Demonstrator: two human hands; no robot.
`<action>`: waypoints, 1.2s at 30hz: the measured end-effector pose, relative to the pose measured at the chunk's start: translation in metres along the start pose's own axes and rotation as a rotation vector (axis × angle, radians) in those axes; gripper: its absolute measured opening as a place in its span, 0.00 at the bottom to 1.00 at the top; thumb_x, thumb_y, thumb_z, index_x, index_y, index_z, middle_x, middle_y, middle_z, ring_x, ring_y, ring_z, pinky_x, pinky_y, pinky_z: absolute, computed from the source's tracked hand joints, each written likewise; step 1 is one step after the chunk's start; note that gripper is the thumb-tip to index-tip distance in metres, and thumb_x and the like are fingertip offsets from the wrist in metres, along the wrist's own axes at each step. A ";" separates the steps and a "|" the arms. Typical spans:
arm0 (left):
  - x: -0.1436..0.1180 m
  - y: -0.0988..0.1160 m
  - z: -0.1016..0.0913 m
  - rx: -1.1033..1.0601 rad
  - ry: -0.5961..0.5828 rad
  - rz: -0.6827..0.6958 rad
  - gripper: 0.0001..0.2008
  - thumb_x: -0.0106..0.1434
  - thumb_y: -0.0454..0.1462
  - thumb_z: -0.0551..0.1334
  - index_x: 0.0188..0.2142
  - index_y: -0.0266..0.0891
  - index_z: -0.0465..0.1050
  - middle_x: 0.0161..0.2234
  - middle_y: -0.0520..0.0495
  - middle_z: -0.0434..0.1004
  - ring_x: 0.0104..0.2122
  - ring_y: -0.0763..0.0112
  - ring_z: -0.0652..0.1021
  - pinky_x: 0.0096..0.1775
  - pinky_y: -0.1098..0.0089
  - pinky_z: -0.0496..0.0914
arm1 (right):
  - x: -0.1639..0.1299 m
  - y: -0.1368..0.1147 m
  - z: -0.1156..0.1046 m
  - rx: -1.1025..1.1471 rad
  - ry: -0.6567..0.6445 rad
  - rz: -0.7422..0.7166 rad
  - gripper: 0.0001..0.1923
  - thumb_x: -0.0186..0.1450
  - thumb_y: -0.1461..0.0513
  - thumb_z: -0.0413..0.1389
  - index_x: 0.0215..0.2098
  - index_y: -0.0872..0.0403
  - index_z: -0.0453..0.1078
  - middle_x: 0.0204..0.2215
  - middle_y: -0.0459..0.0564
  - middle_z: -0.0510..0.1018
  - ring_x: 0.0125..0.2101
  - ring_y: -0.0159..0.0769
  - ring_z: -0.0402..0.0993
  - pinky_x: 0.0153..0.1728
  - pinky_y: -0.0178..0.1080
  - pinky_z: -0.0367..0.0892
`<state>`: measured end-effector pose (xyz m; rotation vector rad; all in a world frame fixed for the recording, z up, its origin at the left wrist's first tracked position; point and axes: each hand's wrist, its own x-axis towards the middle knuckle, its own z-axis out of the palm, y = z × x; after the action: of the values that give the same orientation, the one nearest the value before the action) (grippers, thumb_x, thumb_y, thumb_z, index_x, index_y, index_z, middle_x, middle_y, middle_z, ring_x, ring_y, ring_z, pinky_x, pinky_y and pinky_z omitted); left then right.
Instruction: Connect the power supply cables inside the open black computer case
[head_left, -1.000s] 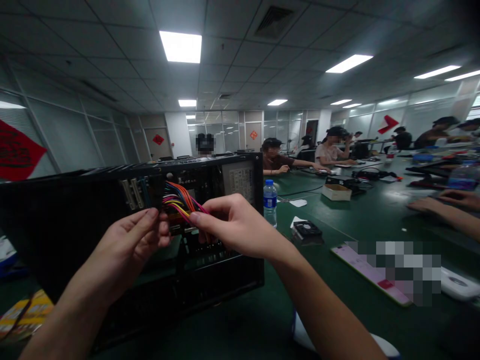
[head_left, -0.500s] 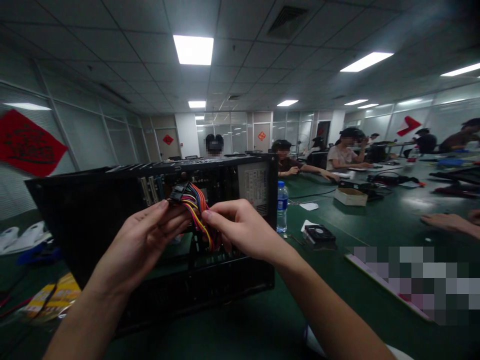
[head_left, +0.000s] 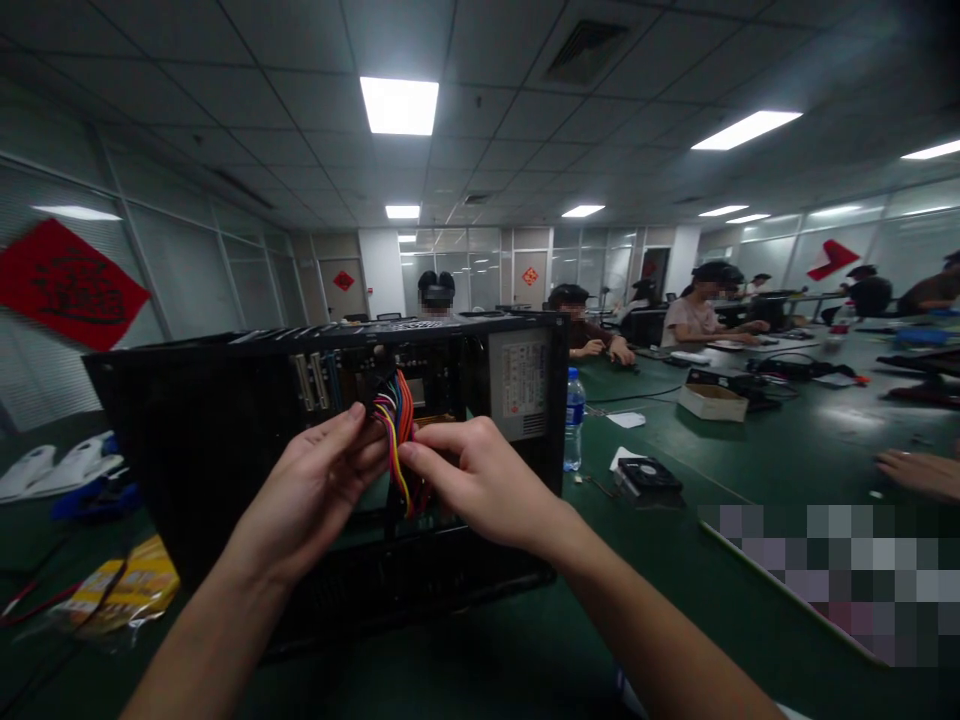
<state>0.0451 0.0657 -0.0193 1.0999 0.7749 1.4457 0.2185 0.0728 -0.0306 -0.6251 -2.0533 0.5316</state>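
A black computer case (head_left: 352, 575) stands on the green table with its side open towards me. Inside it, a bundle of coloured power cables (head_left: 398, 425) runs down from a dark connector, which is hard to make out now. My left hand (head_left: 319, 480) is closed at the connector end of the bundle, thumb above and fingers beneath. My right hand (head_left: 480, 470) pinches the wires a little lower, thumb against forefinger. Behind my hands are memory slots (head_left: 311, 382) and part of a motherboard. A labelled power supply (head_left: 523, 385) sits in the upper right of the case.
Right of the case stand a water bottle (head_left: 573, 420) and a black cooling fan unit (head_left: 649, 482). An open cardboard box (head_left: 711, 402) lies farther back. A yellow packet (head_left: 124, 585) and white shoe-like objects (head_left: 56, 465) lie left. Several people sit around the tables.
The connector, seen plainly between my left fingers before, has tipped back into the dark of the case. Both hands keep hold of the bundle. The whole view has shifted slightly.
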 end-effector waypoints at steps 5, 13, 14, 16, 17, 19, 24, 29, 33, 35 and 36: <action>0.002 -0.004 0.001 0.000 -0.002 -0.011 0.07 0.64 0.33 0.62 0.35 0.32 0.80 0.38 0.39 0.84 0.34 0.67 0.83 0.34 0.76 0.76 | 0.002 0.005 0.007 -0.014 -0.029 -0.001 0.16 0.70 0.61 0.52 0.25 0.58 0.69 0.20 0.42 0.66 0.21 0.25 0.59 0.24 0.31 0.52; -0.002 0.000 0.003 -0.018 -0.004 -0.010 0.08 0.64 0.35 0.62 0.36 0.34 0.80 0.37 0.40 0.84 0.39 0.61 0.83 0.39 0.69 0.77 | 0.002 0.006 0.008 0.027 -0.011 0.008 0.16 0.70 0.60 0.52 0.26 0.58 0.71 0.20 0.42 0.68 0.22 0.25 0.60 0.25 0.31 0.53; -0.002 0.001 0.003 -0.030 0.006 -0.004 0.08 0.64 0.35 0.61 0.36 0.34 0.80 0.37 0.41 0.84 0.38 0.62 0.83 0.39 0.70 0.78 | 0.002 0.006 0.008 0.051 -0.004 0.023 0.16 0.70 0.59 0.51 0.26 0.58 0.71 0.20 0.42 0.68 0.22 0.25 0.60 0.25 0.31 0.53; -0.002 0.003 0.003 -0.072 0.040 0.000 0.10 0.65 0.34 0.59 0.34 0.33 0.79 0.35 0.41 0.84 0.35 0.65 0.83 0.39 0.70 0.78 | 0.002 0.007 0.008 0.115 -0.003 0.059 0.17 0.70 0.58 0.51 0.26 0.57 0.70 0.19 0.42 0.68 0.21 0.25 0.60 0.24 0.31 0.53; -0.001 0.004 0.002 -0.095 0.060 0.002 0.11 0.66 0.33 0.58 0.32 0.33 0.79 0.34 0.42 0.84 0.34 0.66 0.83 0.38 0.70 0.78 | 0.002 0.007 0.008 0.148 -0.011 0.073 0.18 0.70 0.57 0.50 0.26 0.57 0.70 0.19 0.42 0.68 0.21 0.25 0.60 0.23 0.31 0.53; -0.001 0.006 0.000 -0.125 0.083 0.008 0.13 0.67 0.32 0.55 0.32 0.33 0.78 0.33 0.42 0.83 0.32 0.68 0.82 0.37 0.70 0.78 | 0.002 0.008 0.008 0.201 -0.033 0.086 0.18 0.70 0.56 0.50 0.26 0.57 0.69 0.19 0.42 0.68 0.20 0.25 0.60 0.23 0.30 0.53; -0.004 0.006 0.002 -0.127 0.090 0.040 0.10 0.66 0.32 0.58 0.35 0.34 0.78 0.34 0.43 0.84 0.32 0.68 0.83 0.37 0.71 0.78 | 0.001 0.008 0.011 0.228 -0.071 0.096 0.18 0.70 0.55 0.50 0.26 0.57 0.68 0.19 0.42 0.67 0.19 0.25 0.60 0.22 0.30 0.53; -0.007 -0.004 0.009 -0.069 0.030 0.014 0.11 0.65 0.35 0.60 0.40 0.32 0.80 0.37 0.38 0.84 0.38 0.58 0.83 0.41 0.65 0.78 | 0.001 0.011 0.019 0.212 -0.106 0.093 0.19 0.70 0.55 0.51 0.25 0.57 0.67 0.17 0.40 0.63 0.19 0.25 0.58 0.22 0.30 0.53; -0.003 -0.009 0.009 -0.048 0.018 0.001 0.12 0.64 0.37 0.62 0.41 0.31 0.80 0.38 0.36 0.84 0.39 0.56 0.83 0.41 0.64 0.78 | 0.002 0.013 0.021 0.184 -0.105 0.083 0.19 0.70 0.56 0.51 0.24 0.57 0.66 0.17 0.41 0.63 0.20 0.25 0.57 0.23 0.31 0.53; -0.001 -0.009 0.007 -0.046 0.016 -0.023 0.12 0.64 0.37 0.62 0.40 0.30 0.80 0.37 0.36 0.84 0.39 0.56 0.83 0.40 0.65 0.78 | 0.002 0.013 0.021 0.175 -0.098 0.077 0.19 0.70 0.56 0.50 0.24 0.57 0.66 0.18 0.41 0.62 0.20 0.25 0.56 0.23 0.31 0.52; 0.000 -0.009 0.007 -0.046 0.018 -0.041 0.12 0.64 0.37 0.62 0.40 0.30 0.80 0.37 0.36 0.84 0.38 0.57 0.83 0.39 0.66 0.78 | 0.002 0.013 0.021 0.171 -0.096 0.073 0.19 0.70 0.56 0.50 0.24 0.57 0.66 0.18 0.41 0.62 0.20 0.25 0.56 0.23 0.31 0.52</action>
<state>0.0546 0.0666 -0.0247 1.0317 0.7686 1.4342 0.2028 0.0816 -0.0470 -0.5844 -2.0538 0.7846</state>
